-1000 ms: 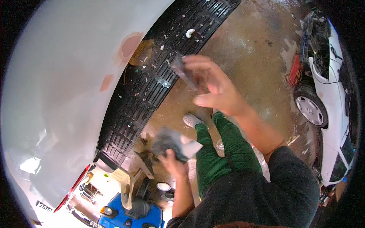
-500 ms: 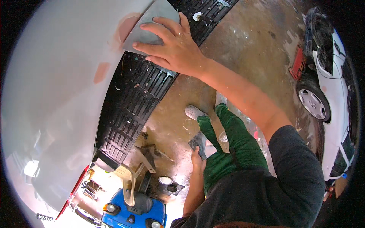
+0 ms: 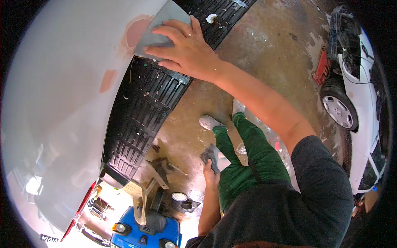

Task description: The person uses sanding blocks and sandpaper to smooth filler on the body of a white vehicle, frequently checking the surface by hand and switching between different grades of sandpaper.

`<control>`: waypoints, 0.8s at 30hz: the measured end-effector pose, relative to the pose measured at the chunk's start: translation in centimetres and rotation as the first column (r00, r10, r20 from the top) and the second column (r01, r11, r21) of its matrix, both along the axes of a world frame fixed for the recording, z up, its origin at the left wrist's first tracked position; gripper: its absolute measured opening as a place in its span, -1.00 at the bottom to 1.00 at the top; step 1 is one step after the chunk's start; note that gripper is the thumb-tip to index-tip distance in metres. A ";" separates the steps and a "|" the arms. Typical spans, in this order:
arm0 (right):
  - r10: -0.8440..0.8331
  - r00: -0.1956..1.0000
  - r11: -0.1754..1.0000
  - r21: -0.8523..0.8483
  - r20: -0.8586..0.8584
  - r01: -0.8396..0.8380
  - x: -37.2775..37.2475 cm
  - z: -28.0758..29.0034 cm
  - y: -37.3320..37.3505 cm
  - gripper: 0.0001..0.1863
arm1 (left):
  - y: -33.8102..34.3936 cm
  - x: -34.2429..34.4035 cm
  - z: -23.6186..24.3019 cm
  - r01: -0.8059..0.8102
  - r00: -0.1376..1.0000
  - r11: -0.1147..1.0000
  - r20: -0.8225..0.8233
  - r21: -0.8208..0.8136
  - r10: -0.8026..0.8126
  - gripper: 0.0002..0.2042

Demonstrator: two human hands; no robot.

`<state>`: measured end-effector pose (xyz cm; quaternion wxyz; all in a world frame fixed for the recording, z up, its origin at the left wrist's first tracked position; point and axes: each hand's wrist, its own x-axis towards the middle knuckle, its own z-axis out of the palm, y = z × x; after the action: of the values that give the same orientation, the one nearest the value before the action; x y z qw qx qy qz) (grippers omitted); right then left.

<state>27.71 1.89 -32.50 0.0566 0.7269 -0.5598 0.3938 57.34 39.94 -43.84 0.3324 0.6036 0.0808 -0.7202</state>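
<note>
While the right hand [image 3: 188, 51] presses flat, fingers spread, on a grey sanding sheet [image 3: 159, 29], that sheet lies against the white car panel [image 3: 53, 103], up and to the left of the person's body at the far reach of the outstretched right arm. The sheet's long axis runs slantwise, from lower left beside the fingertips to upper right past the knuckles, roughly along the panel's lower edge where it meets the black grille [image 3: 144, 111]. Just left of the fingertips sits a pinkish filler patch [image 3: 134, 33], touching the sheet's edge; a second, smaller patch [image 3: 107, 80] lies further down and left, apart from the hand. The left hand [image 3: 211, 171] hangs low, close to the body beside the green trouser leg [image 3: 244, 165], fingers closed around a small dark grey folded piece [image 3: 210, 155], which looks like another abrasive sheet. It is well apart from the panel, so the right hand is by far the nearer to the patches.
</note>
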 end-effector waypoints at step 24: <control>0.017 1.000 0.995 0.095 0.015 -0.018 -0.5 0.5 0.3 -0.51 | 0.0 0.1 -0.1 0.040 0.999 0.999 -0.036 -0.009 -0.040 -0.65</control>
<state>27.26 2.19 -31.96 0.0143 0.7308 -0.5719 0.3722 57.40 39.98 -43.94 0.3189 0.5907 0.0718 -0.7377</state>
